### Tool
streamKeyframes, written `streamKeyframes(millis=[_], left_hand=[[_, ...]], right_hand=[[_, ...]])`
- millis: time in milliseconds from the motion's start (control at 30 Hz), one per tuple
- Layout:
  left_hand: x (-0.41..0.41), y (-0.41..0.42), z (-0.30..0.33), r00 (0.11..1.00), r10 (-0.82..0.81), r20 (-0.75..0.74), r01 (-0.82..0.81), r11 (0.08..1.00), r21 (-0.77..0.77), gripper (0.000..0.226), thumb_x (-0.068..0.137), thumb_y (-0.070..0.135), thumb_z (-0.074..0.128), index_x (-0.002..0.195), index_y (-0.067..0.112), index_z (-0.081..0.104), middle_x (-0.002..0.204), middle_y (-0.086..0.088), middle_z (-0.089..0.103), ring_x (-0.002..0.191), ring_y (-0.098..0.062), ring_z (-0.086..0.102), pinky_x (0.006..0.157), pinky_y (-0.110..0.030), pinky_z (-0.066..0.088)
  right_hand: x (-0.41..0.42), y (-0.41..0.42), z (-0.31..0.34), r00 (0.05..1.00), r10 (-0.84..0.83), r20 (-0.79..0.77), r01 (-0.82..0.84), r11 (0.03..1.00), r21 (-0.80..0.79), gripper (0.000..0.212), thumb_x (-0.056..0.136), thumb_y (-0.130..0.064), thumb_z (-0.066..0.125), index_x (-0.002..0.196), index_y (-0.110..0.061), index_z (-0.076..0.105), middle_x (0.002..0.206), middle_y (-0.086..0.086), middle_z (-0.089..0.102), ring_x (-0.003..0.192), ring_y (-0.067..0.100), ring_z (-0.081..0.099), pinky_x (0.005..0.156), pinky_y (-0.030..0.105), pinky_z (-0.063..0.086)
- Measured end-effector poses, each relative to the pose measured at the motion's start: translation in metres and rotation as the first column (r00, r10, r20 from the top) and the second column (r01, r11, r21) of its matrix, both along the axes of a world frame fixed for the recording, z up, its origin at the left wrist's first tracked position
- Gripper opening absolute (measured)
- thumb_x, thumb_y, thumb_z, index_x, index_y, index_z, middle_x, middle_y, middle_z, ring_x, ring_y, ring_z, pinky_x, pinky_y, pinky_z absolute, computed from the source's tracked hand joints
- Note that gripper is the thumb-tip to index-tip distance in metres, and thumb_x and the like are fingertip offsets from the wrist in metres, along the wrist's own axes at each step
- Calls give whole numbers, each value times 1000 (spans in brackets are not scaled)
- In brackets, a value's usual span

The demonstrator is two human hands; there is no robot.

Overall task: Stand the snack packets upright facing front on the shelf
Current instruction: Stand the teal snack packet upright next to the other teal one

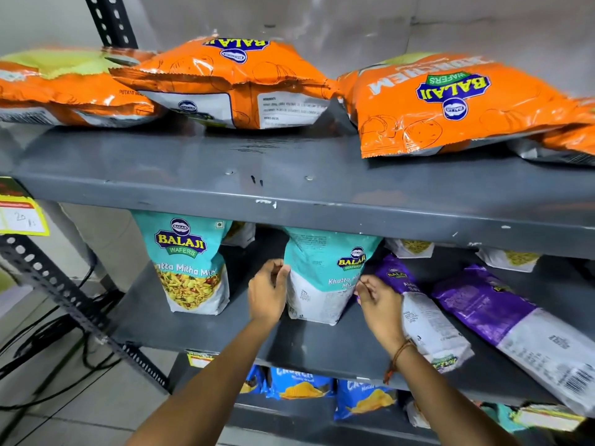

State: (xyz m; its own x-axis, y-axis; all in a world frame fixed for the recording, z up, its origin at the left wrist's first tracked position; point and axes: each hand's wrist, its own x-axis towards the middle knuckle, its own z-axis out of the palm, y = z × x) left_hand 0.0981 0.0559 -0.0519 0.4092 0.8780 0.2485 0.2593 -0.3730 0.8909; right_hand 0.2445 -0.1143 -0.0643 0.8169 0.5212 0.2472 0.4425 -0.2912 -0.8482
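On the middle shelf [322, 349] a teal Khatta Mitha Mix packet [322, 278] stands upright with its back side toward me. My left hand [267, 292] grips its left edge and my right hand [378, 300] holds its right edge. A second teal packet [190, 265] stands upright, front facing, to the left. Two purple packets [425, 320] [515, 326] lie flat to the right.
Several orange wafer packets [231, 82] lie flat on the top shelf [289, 185]. Small packets sit at the back of the middle shelf. Blue packets [302, 386] stand on the lower shelf. A slotted metal upright [64, 300] and cables are at left.
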Motion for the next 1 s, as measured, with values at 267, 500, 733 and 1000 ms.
streamKeyframes(millis=[267,500,733,1000], left_hand=[[-8,-9,-9,998,39,43,-36,996,-80,18,90,32,63,92,14,68,84,4,72,82,-20,70,73,-31,52],[-28,-95,-20,977,68,203,-56,996,-66,12,92,40,55,87,31,61,83,10,69,78,-8,66,70,-31,54],[-25,-99,-18,984,-170,60,157,971,181,28,82,7,52,91,25,71,95,12,67,89,-2,63,79,-26,53],[48,-9,39,981,-166,103,190,927,-322,34,98,19,45,129,15,57,135,-8,59,126,-25,53,107,-34,37]], right_hand=[[-35,-12,13,992,-106,-61,115,980,164,19,88,-19,66,104,-20,58,91,-5,66,82,14,64,75,25,53],[-84,-12,12,996,82,-35,-77,989,125,52,73,-50,73,115,-31,49,111,-10,54,106,8,57,87,22,48],[-80,-7,14,996,6,-91,4,994,112,67,71,-45,76,126,-29,41,122,-9,46,123,6,46,105,29,40],[-40,-13,12,956,63,-286,-31,993,117,47,86,-8,64,108,-47,53,117,-16,66,104,-7,63,85,12,48]])
